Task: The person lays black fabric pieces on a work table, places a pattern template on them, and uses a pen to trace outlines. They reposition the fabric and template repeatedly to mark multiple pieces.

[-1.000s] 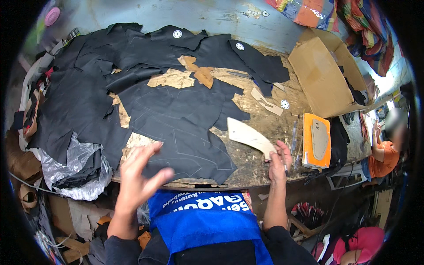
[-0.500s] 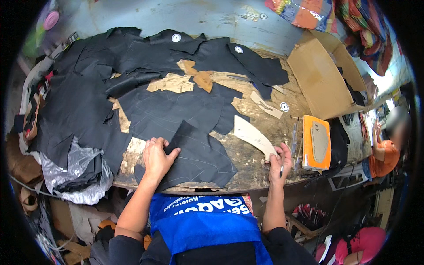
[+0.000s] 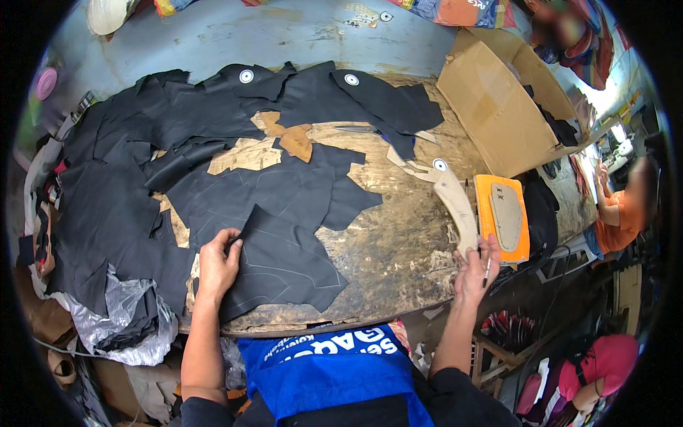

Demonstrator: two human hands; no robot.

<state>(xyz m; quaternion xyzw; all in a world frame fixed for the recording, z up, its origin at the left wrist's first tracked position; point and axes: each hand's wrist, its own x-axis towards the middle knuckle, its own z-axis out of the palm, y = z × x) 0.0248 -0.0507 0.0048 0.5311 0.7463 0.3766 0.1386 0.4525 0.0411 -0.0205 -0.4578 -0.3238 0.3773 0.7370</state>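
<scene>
My left hand (image 3: 218, 265) pinches the folded-up edge of a black leather piece (image 3: 284, 267) near the table's front edge. Thin pale outlines are drawn on that leather. In my right hand (image 3: 475, 274) is the lower end of a curved beige pattern piece (image 3: 454, 203), and a pen (image 3: 486, 272) sticks out between the fingers. The pattern's upper end reaches a round white disc (image 3: 440, 165) and a smaller notched pattern (image 3: 407, 165). Just right of it lies an orange pad (image 3: 523, 238) with a grey-brown template (image 3: 506, 217) on top.
Black leather sheets (image 3: 114, 213) cover the table's left and back, with two white discs and brown scraps (image 3: 295, 142) among them. An open cardboard box (image 3: 491, 107) stands back right. A plastic bag (image 3: 114, 331) hangs front left. Other people, one in an orange shirt (image 3: 617, 219), are at right.
My right hand has carried the curved pattern piece rightward, away from the black leather and up beside the orange pad. My left hand keeps its hold on the leather edge. The view has shifted.
</scene>
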